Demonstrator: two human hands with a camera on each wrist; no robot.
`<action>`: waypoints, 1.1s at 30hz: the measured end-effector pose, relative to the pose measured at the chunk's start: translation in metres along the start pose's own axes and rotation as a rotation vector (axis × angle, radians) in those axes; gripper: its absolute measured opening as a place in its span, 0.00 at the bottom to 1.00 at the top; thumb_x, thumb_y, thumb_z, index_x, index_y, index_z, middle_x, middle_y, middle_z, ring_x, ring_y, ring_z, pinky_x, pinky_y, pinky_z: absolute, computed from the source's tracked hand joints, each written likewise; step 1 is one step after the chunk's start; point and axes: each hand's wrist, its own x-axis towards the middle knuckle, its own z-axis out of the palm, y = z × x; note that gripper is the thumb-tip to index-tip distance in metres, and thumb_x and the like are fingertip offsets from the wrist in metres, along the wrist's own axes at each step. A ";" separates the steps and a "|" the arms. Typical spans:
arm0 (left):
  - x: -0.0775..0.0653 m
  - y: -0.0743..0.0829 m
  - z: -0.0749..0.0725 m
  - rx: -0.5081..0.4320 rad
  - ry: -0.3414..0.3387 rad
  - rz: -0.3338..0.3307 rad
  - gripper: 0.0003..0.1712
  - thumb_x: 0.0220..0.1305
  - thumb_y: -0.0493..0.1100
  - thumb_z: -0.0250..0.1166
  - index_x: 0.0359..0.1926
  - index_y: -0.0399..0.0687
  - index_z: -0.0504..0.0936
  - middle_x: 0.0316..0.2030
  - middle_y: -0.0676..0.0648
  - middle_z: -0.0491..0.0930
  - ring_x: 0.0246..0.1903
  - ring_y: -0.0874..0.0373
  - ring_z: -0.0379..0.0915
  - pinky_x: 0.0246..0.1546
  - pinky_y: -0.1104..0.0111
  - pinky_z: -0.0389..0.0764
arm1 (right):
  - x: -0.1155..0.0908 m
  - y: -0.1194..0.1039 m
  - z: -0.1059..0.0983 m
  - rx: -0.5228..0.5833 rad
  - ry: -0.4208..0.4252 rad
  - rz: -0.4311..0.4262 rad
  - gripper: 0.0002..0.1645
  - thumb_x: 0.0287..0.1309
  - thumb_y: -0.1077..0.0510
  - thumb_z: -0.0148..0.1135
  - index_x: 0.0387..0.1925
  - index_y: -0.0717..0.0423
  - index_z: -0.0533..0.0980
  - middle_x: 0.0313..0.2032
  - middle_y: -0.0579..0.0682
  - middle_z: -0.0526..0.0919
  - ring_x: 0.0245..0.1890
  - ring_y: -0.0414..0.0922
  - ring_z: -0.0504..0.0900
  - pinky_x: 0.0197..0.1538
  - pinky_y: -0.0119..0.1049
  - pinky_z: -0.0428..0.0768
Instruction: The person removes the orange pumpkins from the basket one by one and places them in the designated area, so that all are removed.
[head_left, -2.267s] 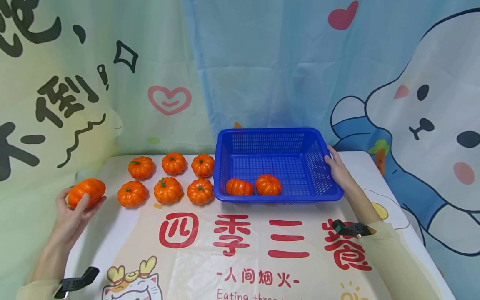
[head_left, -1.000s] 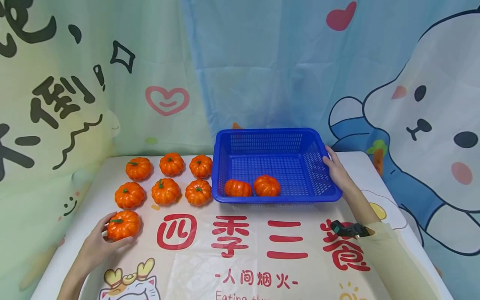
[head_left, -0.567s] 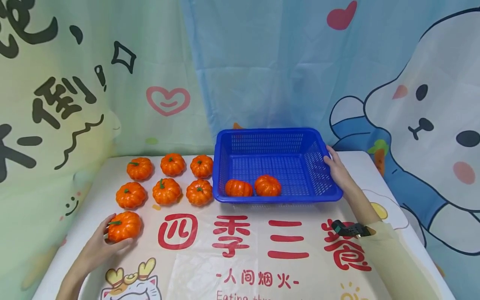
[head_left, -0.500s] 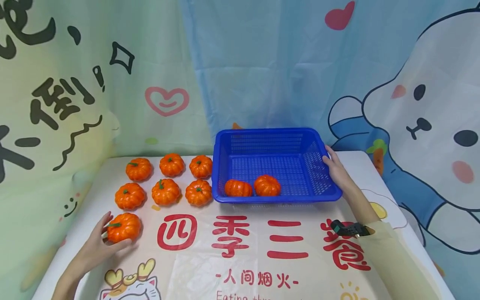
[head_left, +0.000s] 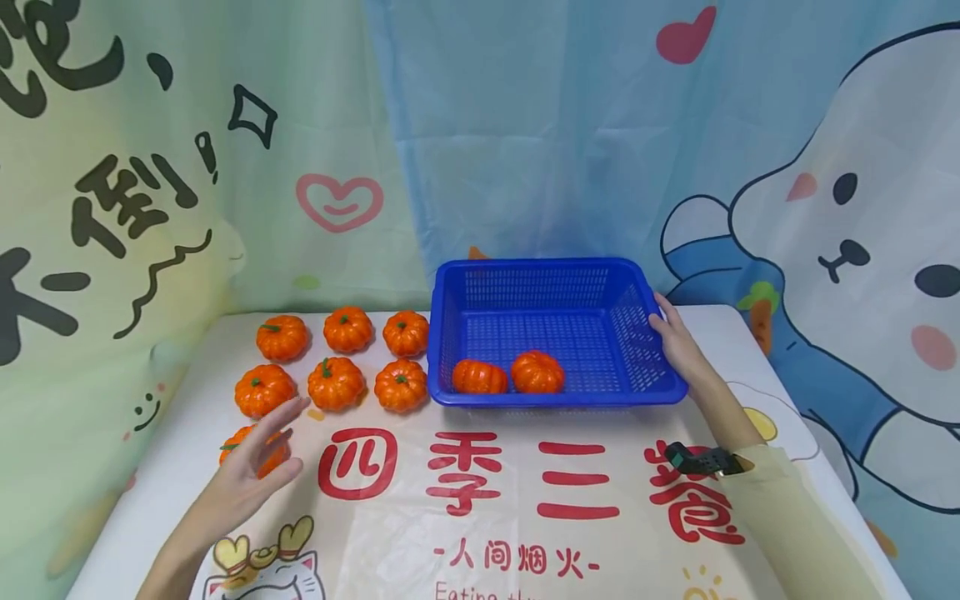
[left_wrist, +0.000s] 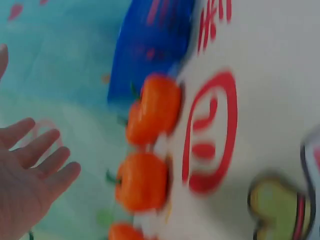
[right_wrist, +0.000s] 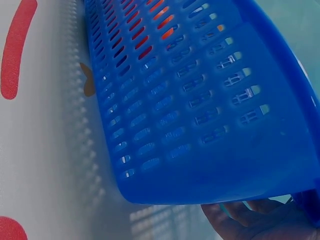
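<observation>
My left hand (head_left: 243,479) is raised with spread fingers over the front-left orange toy pumpkin (head_left: 234,440), hiding part of it; nothing is in the hand. In the left wrist view its fingers (left_wrist: 42,155) extend loosely, apart from the blurred pumpkins (left_wrist: 142,182). At the right end of a blue plastic basket (head_left: 555,398), my right hand (head_left: 678,342) grips the rim, thumb on top. The right wrist view shows its fingers (right_wrist: 240,212) under the rim's edge. Two pumpkins (head_left: 537,372) lie inside the basket, near its front wall.
Several more pumpkins (head_left: 336,383) stand in two rows left of the basket, the closest ones right at its side. The white table (head_left: 165,508) carries a printed cloth with red characters (head_left: 577,477). A patterned curtain (head_left: 510,150) hangs behind.
My left hand brought a pumpkin down to the table at the front left, let go of it and lifted off rightward with fingers spreading. My right hand and the basket stayed in place.
</observation>
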 end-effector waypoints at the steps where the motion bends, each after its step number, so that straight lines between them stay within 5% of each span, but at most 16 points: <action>1: 0.003 0.004 0.005 -0.017 -0.034 0.019 0.39 0.65 0.39 0.63 0.73 0.49 0.57 0.70 0.40 0.61 0.60 0.83 0.57 0.58 0.80 0.70 | -0.003 -0.004 0.000 0.004 -0.004 0.005 0.36 0.75 0.43 0.25 0.76 0.41 0.26 0.77 0.58 0.28 0.76 0.65 0.30 0.71 0.69 0.33; 5: 0.014 0.012 0.027 -0.089 -0.147 0.061 0.37 0.66 0.40 0.63 0.72 0.52 0.59 0.69 0.40 0.63 0.67 0.62 0.63 0.58 0.79 0.73 | -0.017 -0.023 0.003 0.029 -0.013 0.018 0.36 0.76 0.48 0.25 0.76 0.46 0.26 0.76 0.61 0.27 0.75 0.66 0.30 0.71 0.70 0.32; 8: 0.021 0.016 0.043 -0.134 -0.224 0.042 0.35 0.66 0.43 0.62 0.71 0.56 0.60 0.69 0.43 0.64 0.66 0.43 0.63 0.60 0.66 0.77 | -0.022 -0.030 0.005 0.037 -0.011 0.018 0.36 0.76 0.51 0.26 0.76 0.48 0.26 0.76 0.61 0.28 0.75 0.66 0.30 0.71 0.69 0.31; 10: 0.025 0.019 0.053 -0.172 -0.276 0.035 0.34 0.67 0.44 0.61 0.71 0.55 0.61 0.69 0.43 0.65 0.65 0.40 0.64 0.61 0.58 0.76 | -0.018 -0.027 0.004 0.041 -0.008 0.019 0.36 0.76 0.50 0.26 0.76 0.48 0.27 0.76 0.61 0.28 0.75 0.66 0.30 0.71 0.69 0.31; 17: 0.040 0.034 0.073 -0.181 -0.454 0.052 0.27 0.73 0.47 0.53 0.71 0.59 0.61 0.68 0.48 0.66 0.66 0.45 0.66 0.59 0.74 0.74 | 0.000 -0.002 0.001 0.016 0.001 0.009 0.36 0.76 0.44 0.26 0.76 0.40 0.27 0.77 0.58 0.30 0.76 0.64 0.32 0.72 0.69 0.34; 24: 0.062 0.060 0.086 -0.187 -0.536 0.156 0.26 0.73 0.45 0.53 0.70 0.62 0.62 0.67 0.51 0.69 0.65 0.46 0.68 0.60 0.70 0.75 | 0.003 0.002 -0.002 -0.002 0.017 -0.020 0.37 0.75 0.41 0.26 0.76 0.41 0.28 0.77 0.58 0.30 0.76 0.64 0.32 0.72 0.68 0.34; 33: 0.079 0.073 0.102 -0.229 -0.619 0.053 0.26 0.72 0.51 0.54 0.68 0.61 0.64 0.67 0.48 0.67 0.64 0.46 0.68 0.54 0.69 0.79 | 0.003 0.004 -0.001 0.022 0.006 0.002 0.36 0.75 0.42 0.27 0.76 0.38 0.28 0.77 0.57 0.30 0.76 0.63 0.33 0.73 0.67 0.35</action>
